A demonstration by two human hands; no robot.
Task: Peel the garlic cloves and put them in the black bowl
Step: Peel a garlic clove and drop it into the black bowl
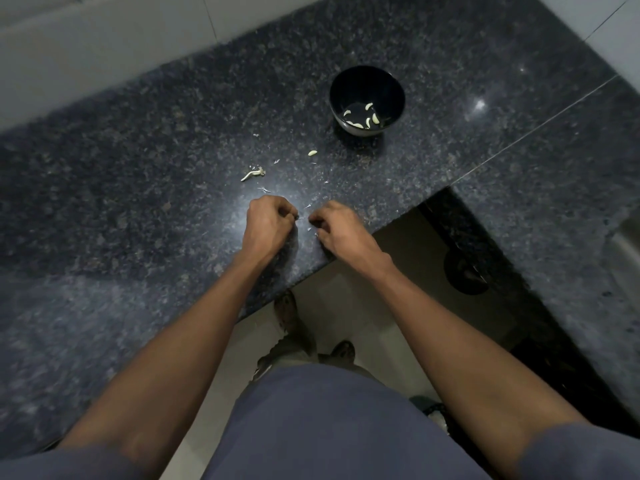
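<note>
Both hands (303, 225) near counter edge (332, 259)

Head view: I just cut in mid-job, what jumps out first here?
The two hands, left hand and right hand, curled close together near the front edge of the dark granite counter, seemingly picking at something too small to make out. Beyond them to the right stands the black bowl with several peeled cloves inside. One loose clove and pale skin scraps lie on the counter between hands and bowl.
</note>
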